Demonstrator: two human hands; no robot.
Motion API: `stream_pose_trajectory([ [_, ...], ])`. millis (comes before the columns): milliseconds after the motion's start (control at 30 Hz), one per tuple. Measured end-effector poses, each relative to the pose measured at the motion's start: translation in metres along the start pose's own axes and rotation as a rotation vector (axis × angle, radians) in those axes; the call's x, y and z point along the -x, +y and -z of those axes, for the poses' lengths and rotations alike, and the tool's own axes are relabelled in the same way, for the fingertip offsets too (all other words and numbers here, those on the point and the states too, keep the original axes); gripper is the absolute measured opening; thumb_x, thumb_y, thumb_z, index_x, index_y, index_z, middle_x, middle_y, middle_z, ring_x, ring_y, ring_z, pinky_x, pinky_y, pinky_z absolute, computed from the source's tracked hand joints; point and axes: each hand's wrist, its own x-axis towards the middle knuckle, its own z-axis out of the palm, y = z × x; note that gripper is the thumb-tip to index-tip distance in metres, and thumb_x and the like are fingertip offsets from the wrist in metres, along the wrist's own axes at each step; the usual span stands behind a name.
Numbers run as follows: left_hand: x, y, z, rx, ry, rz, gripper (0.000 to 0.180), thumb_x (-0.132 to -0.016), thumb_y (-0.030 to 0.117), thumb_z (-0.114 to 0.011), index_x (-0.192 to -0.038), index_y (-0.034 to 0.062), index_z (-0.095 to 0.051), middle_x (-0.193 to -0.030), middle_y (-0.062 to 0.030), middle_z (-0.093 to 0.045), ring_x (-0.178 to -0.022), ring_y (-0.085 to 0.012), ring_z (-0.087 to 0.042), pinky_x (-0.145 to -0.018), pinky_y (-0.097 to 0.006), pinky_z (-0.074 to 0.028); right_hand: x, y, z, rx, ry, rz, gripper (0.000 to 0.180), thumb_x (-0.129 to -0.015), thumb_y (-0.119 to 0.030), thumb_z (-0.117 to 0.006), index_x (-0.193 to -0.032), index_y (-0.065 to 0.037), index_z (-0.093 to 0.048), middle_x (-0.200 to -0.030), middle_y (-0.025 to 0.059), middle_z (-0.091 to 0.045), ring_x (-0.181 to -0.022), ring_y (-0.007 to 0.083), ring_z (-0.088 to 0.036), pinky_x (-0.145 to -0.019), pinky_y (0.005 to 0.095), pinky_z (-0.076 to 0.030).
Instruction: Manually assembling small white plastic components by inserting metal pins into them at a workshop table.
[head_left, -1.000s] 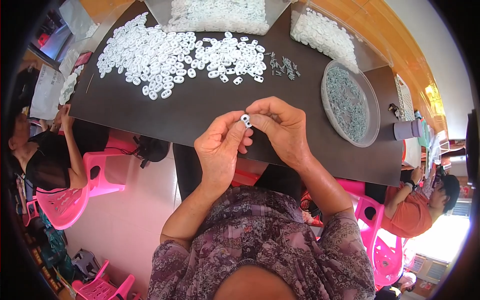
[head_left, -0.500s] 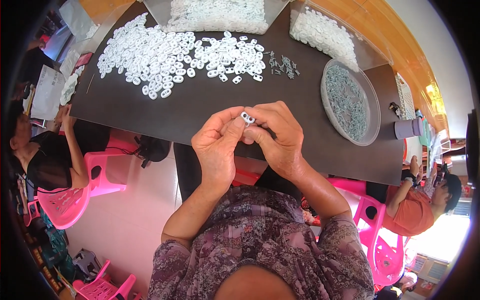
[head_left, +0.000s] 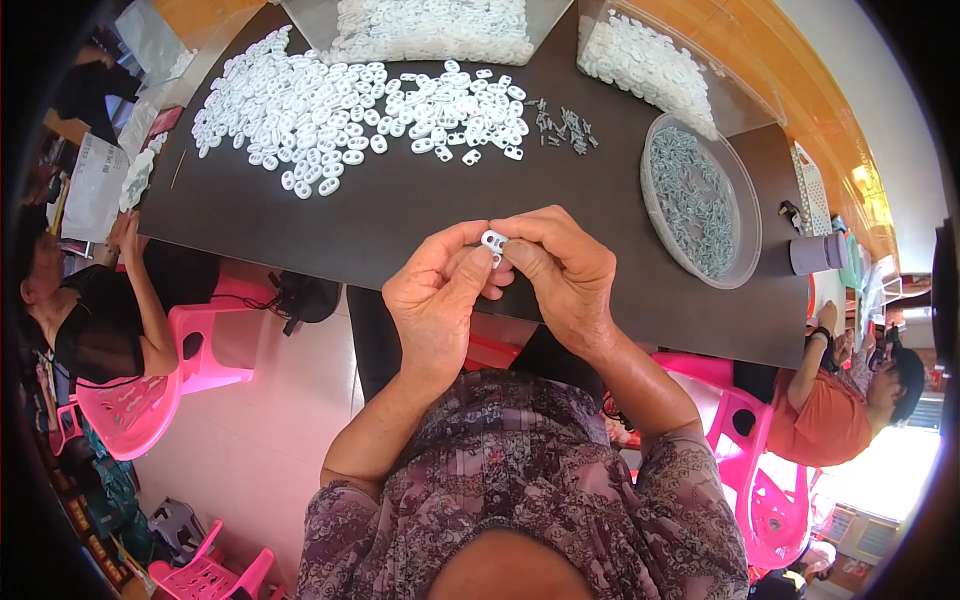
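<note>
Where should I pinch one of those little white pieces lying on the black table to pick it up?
Probably from above, thumb and finger on the two long sides of a loose white piece at the pile's near edge. They lie flat, small and oval on the black table, and the edge ones have bare space around them.

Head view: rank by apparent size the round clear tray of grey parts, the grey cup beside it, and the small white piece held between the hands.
1. Round clear tray, clearly largest.
2. Grey cup, much smaller.
3. Small white piece, pinched between left hand and right hand, smallest though nearest the camera.
</note>
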Motion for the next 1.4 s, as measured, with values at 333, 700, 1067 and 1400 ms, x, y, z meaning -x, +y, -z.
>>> stream_pose_trajectory([
  [333,-0.001,0.001,-0.004,0.108,0.099,-0.011,0.020,-0.087,-0.001,-0.056,-0.106,-0.0090,-0.058,-0.084,-0.0102,-0.064,-0.067,-0.0102,-0.059,-0.060,-0.021,-0.050,-0.002,-0.003,-0.004,0.252,-0.031,0.229,0.032,-0.071,0.008,-0.065,-0.101,0.001,-0.062,-0.095,0.0101,-0.060,-0.075,0.0152,-0.056,-0.063,0.0258,-0.047],
  [700,0.000,0.003,-0.003,0.117,0.082,-0.017,0.018,-0.088,0.003,-0.057,-0.102,-0.0083,-0.060,-0.083,-0.0086,-0.064,-0.066,-0.0088,-0.057,-0.060,-0.020,-0.048,-0.006,0.001,-0.007,0.393,0.095,0.472,0.032,-0.065,0.004,-0.068,-0.097,0.003,-0.064,-0.090,0.0127,-0.062,-0.072,0.0226,-0.055,-0.061,0.0303,-0.046],
  [1067,0.002,-0.001,0.003,0.118,0.012,-0.103,0.020,-0.088,0.004,-0.057,-0.105,-0.0067,-0.061,-0.083,-0.0067,-0.061,-0.064,-0.0098,-0.052,-0.057,-0.022,-0.044,0.001,-0.004,-0.008,0.313,0.072,0.359,0.032,-0.068,0.005,-0.068,-0.100,0.003,-0.064,-0.091,0.0122,-0.062,-0.072,0.0187,-0.055,-0.061,0.0278,-0.046],
  [1400,0.005,0.001,0.005,0.075,0.016,-0.114,0.021,-0.088,0.004,-0.057,-0.106,-0.0069,-0.060,-0.084,-0.0065,-0.061,-0.066,-0.0093,-0.052,-0.057,-0.021,-0.044,0.001,-0.004,-0.011,0.254,0.069,0.355,0.035,-0.067,0.007,-0.068,-0.101,0.001,-0.062,-0.078,0.0075,-0.060,-0.066,0.0149,-0.053,-0.058,0.0249,-0.042],
])
